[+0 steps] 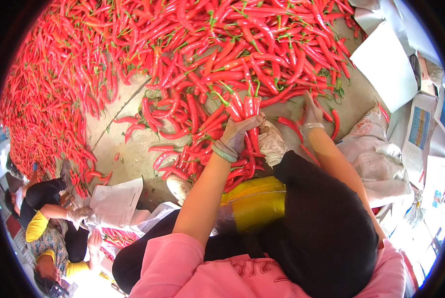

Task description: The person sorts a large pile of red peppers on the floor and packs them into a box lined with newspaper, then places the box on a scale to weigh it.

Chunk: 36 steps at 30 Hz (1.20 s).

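Note:
My left hand point(238, 135) is closed around a small bunch of red chili peppers point(249, 106), their green stems pointing away from me. A pale green bangle circles that wrist. To the right, my right hand point(312, 111) reaches down to the edge of the chili pile point(267, 44), its fingertips beside peppers on the concrete floor point(112, 111). Slight blur hides whether those fingers grip a pepper. Below my left hand, more loose chilies point(185, 158) lie in front of a yellow bundle point(259, 199) between my legs.
A whitish woven sack point(375, 160) stands at my right, with printed paper sheets point(418, 130) and a white sheet point(386, 67) beyond it. At left, a gloved co-worker point(54, 231) sits by a paper sheet point(116, 201) and more chilies. Another person sits farther back.

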Available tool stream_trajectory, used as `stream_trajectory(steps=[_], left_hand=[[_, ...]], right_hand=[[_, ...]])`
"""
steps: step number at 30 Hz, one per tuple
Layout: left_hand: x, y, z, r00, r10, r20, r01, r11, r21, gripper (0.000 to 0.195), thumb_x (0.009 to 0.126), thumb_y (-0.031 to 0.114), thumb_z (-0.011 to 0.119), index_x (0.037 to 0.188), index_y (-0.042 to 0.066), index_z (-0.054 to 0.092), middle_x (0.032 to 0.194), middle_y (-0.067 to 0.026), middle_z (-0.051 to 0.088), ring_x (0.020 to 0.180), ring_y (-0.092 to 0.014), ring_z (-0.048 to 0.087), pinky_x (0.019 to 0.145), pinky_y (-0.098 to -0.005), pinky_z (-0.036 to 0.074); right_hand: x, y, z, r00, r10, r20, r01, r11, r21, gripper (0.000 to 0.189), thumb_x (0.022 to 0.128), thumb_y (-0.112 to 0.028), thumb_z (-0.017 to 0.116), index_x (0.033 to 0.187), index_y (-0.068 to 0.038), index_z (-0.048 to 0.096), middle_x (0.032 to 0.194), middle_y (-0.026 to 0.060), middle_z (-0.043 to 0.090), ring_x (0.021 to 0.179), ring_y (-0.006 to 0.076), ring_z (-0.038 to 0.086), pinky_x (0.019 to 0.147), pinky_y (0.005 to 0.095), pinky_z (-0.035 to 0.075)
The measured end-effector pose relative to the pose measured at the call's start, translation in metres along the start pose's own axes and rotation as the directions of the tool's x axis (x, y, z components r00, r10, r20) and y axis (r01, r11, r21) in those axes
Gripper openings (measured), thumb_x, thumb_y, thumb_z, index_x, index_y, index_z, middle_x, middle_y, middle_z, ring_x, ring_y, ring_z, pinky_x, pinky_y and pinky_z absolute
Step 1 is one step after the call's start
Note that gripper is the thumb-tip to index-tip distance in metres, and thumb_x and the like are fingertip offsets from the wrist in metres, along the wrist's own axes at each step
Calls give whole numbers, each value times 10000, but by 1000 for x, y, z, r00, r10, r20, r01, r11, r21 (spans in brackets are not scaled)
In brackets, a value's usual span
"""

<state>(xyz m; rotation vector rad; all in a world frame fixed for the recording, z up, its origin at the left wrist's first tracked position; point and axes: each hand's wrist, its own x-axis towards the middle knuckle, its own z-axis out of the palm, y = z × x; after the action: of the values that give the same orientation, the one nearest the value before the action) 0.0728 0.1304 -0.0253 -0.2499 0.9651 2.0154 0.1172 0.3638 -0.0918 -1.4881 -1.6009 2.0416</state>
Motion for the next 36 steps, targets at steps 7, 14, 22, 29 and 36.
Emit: stream_trajectory(steps=[7, 14, 22, 29, 36], left_hand=[[-5, 9, 8, 996, 85, 1, -85, 996, 7, 292, 771, 45, 640, 1049, 5, 560, 865, -60, 594, 769, -147, 589, 741, -283, 497], [21, -1, 28, 984, 171, -51, -164, 981, 107, 326, 754, 25, 675, 1058, 21, 555, 923, -47, 607, 848, -138, 590, 759, -260, 491], [15, -2, 20, 980, 172, -99, -183, 976, -115, 452, 767, 69, 672, 1176, 49, 481, 888, -48, 590, 767, -152, 592, 704, -283, 513], [19, -7, 15, 995, 27, -94, -33, 997, -68, 584, 783, 157, 677, 1290, 82, 398, 926, -46, 572, 810, -163, 583, 698, -302, 502], [19, 0, -20, 989, 134, -63, -140, 985, -99, 347, 779, 109, 671, 1088, 31, 535, 898, -46, 583, 784, -169, 594, 762, -374, 536]], right_hand=[[-12, 4, 6, 994, 72, -77, -59, 986, 155, 234, 721, -238, 657, 735, -32, 547, 546, 37, 500, 398, 151, 459, 349, 299, 334], [-89, -45, 64, 793, -18, 610, -117, 977, 180, 382, 873, -237, 541, 1158, 12, 490, 1016, 74, 587, 944, 145, 548, 837, 272, 428], [-21, -41, -11, 952, -93, 292, 48, 986, 159, 259, 850, -285, 593, 953, -47, 598, 746, 2, 557, 651, 113, 532, 620, 265, 452], [44, -38, -19, 994, -54, -92, 69, 983, 173, 187, 773, -188, 681, 803, -61, 547, 672, 11, 518, 537, 122, 496, 499, 285, 427], [35, -83, -30, 794, -566, -222, 607, 761, 229, 215, 781, -165, 673, 881, -25, 545, 813, 91, 595, 599, 155, 560, 525, 302, 481]])
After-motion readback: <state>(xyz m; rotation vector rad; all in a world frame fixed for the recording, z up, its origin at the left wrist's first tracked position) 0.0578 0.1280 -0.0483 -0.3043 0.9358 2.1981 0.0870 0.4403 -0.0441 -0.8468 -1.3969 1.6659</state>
